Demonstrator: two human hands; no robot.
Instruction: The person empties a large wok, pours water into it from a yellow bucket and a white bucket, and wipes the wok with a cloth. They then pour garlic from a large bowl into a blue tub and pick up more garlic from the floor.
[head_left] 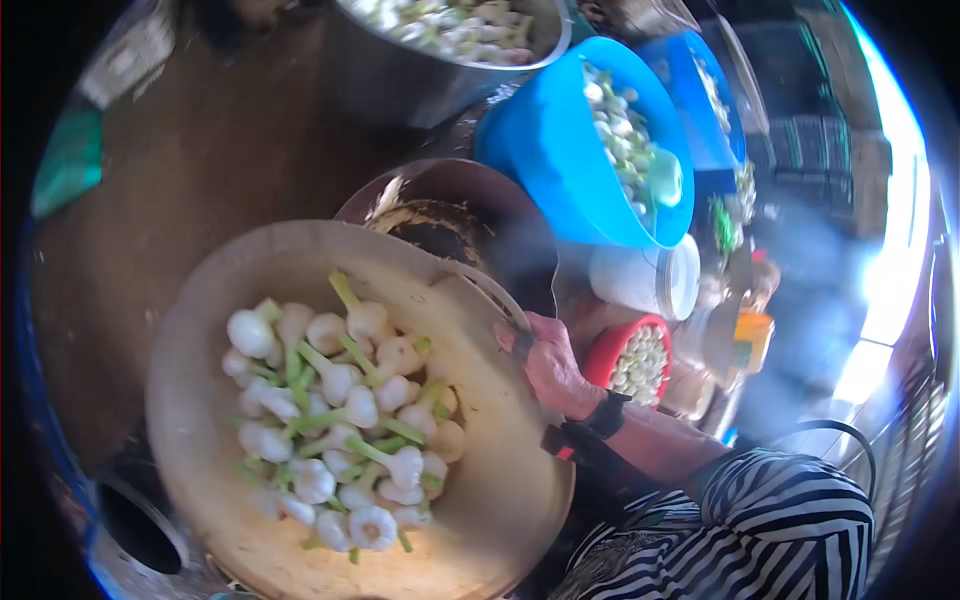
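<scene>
My right hand [555, 362] is closed around the handle on the rim of a wide beige basin [215, 300]. Its thumb and fingers wrap over the handle, and a dark strap circles the wrist. Heaped in the basin are several white garlic bulbs [340, 380] with short green stems. The basin looks tilted in this slanted view. My left hand does not show in the picture.
Beyond the basin stand a dark reddish tub [440, 180], a metal pot [400, 75] of bulbs and a blue tub [530, 140] of bulbs. To the right are a white bucket [630, 275] and a red bowl [605, 355] of bulbs. Brown floor [220, 150] lies at left.
</scene>
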